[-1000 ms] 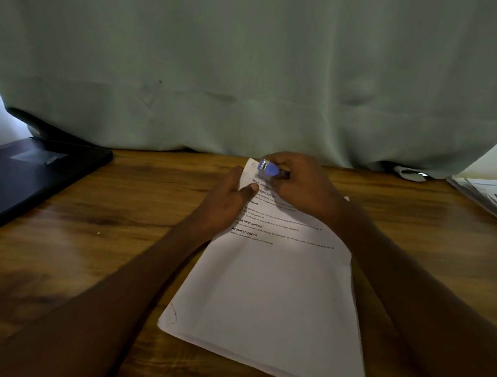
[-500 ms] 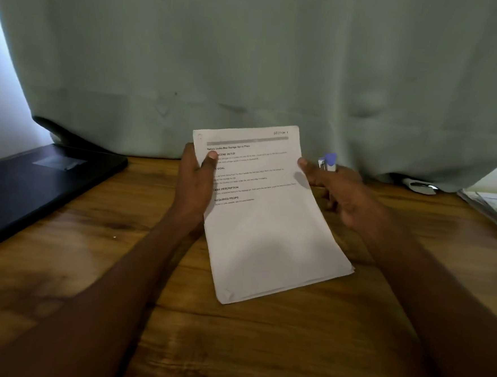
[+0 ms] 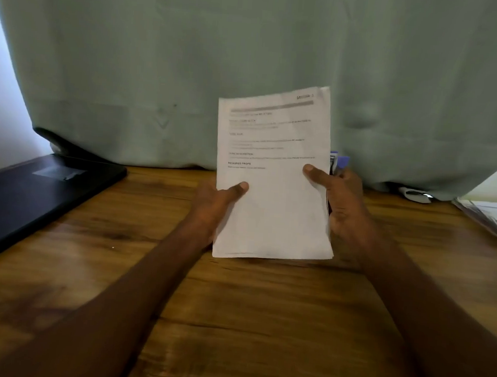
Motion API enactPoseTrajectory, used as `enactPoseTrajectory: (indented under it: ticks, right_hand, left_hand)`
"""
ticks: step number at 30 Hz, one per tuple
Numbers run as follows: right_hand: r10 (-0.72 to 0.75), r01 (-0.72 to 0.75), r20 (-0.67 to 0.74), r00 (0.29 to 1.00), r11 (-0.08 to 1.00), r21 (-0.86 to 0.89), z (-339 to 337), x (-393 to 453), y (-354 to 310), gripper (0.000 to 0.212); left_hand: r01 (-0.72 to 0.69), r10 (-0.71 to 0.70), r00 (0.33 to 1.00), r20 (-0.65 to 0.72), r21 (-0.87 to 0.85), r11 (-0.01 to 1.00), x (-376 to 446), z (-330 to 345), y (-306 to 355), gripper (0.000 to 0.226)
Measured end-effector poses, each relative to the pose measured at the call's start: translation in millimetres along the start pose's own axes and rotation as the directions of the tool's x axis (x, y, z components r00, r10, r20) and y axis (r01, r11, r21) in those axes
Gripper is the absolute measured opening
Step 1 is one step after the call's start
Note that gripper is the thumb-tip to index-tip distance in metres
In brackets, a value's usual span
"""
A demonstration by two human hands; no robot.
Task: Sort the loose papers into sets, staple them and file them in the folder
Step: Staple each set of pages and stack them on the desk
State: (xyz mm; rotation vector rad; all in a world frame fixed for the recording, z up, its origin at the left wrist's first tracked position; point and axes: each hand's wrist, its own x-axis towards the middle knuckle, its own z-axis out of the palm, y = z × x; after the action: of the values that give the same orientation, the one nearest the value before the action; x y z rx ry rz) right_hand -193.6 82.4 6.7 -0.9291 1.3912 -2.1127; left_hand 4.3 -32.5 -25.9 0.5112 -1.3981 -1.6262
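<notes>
A wooden table (image 3: 232, 319) fills the lower field, backed by a pale green curtain (image 3: 192, 52) that hangs to the tabletop. At the left edge lies a black folder (image 3: 35, 191), flat and closed as far as can be told; at the far right edge lies a stack of loose papers (image 3: 492, 217), partly cut off by the frame.

Centre: a set of papers (image 3: 273, 190) is held upright above the table, long axis near vertical, printed side toward the camera, lower edge just above the wood. The left hand (image 3: 213, 206) grips its lower left edge, thumb curled over the front. The right hand (image 3: 343, 203) pinches the right edge higher up, thumb on the front, and also holds a small blue stapler (image 3: 338, 163), which projects above the fingers just behind the sheet's right edge.

Critical relation: the folder lies well apart to the left of the set, on the side of the left hand, which is the nearer one; the loose stack lies to the right, nearer the stapler hand. Whether a staple already sits in the top corner cannot be told at this sharpness. If it does, filing would call for a leftward carry across bare wood, with nothing standing between set and folder. The folder's cover would first need opening, and the right hand is encumbered by the stapler.
</notes>
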Motion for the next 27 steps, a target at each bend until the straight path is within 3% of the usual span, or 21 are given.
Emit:
enactPoseTrajectory:
  ticks: [4,9,12,16,21,27]
  right_hand:
    - [0.025,-0.008,0.122,0.992,0.990,-0.140,2,-5,-3,0.030]
    - [-0.263,0.272,0.088,0.961,0.957,-0.105,19,-18,-15,0.025]
    - [-0.334,0.359,0.150,0.931,0.913,-0.196,22,-19,-20,0.027]
    - [-0.231,0.282,0.191,0.954,0.906,-0.314,22,-21,2,0.024]
    - [-0.233,0.266,0.167,0.958,0.940,-0.216,21,-16,-3,0.026]
    - [-0.115,0.171,0.196,0.974,0.938,-0.300,15,-15,17,0.023]
  left_hand:
    - [-0.357,0.369,0.926,-0.076,0.143,0.923,-5,3,14,0.032]
    - [-0.613,0.645,0.763,-0.024,0.286,0.736,-10,5,33,0.034]
    - [-0.540,0.577,0.814,-0.070,0.276,0.795,-5,-2,28,0.039]
    - [-0.378,0.419,0.905,-0.078,0.311,0.872,-5,-3,11,0.038]
    - [-0.412,0.450,0.890,-0.076,0.287,0.865,-3,-6,20,0.028]
    - [-0.337,0.368,0.928,-0.061,0.288,0.897,-6,-5,8,0.032]
